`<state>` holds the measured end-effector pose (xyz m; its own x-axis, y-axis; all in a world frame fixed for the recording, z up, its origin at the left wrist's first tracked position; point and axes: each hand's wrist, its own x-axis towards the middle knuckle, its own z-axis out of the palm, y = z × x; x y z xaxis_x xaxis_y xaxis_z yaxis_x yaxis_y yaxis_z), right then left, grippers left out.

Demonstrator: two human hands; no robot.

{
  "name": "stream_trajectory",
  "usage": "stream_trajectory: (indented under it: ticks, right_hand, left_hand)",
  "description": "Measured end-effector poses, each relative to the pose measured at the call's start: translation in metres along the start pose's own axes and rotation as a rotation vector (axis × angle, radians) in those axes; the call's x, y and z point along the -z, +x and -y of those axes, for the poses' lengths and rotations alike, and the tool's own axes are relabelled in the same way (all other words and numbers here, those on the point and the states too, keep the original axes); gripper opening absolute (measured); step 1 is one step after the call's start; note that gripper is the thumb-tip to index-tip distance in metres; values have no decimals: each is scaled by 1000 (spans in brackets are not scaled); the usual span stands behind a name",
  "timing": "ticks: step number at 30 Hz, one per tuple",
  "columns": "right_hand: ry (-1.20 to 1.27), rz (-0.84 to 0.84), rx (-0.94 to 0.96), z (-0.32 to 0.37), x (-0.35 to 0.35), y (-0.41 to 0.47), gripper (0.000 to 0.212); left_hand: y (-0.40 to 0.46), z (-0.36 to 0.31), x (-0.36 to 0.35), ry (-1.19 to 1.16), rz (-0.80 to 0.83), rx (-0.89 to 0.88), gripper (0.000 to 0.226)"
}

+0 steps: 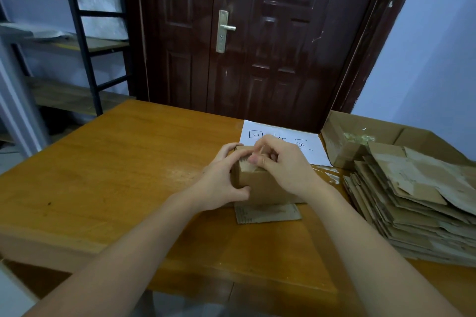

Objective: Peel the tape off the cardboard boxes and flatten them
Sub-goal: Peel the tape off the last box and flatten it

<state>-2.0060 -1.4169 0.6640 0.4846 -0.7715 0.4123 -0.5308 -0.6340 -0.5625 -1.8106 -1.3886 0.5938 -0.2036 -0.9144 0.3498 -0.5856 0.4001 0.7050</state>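
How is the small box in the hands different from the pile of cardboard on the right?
The small box stands upright in its box shape; the pile is flattened sheets lying stacked. Both hands, left and right, hold the small box; nothing touches the pile. Both are brown cardboard on the wooden table.

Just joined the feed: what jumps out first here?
Both hands work a small cardboard box at the table's middle: the left hand grips its side while the right hand pinches at its top. A tall stack of flattened cardboard sits at the right.
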Motion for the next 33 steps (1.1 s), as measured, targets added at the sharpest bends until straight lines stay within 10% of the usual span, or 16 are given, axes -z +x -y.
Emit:
stream_trajectory:
  ticks: [12,33]
  right_hand:
    - [-122,39,107,-5,-1,-12,49]
    - [-205,-73,285,-11,-7,-26,7]
  left_hand:
    - [-1,1,1,-59,21,2,85]
    - [2,2,2,-42,21,-7,84]
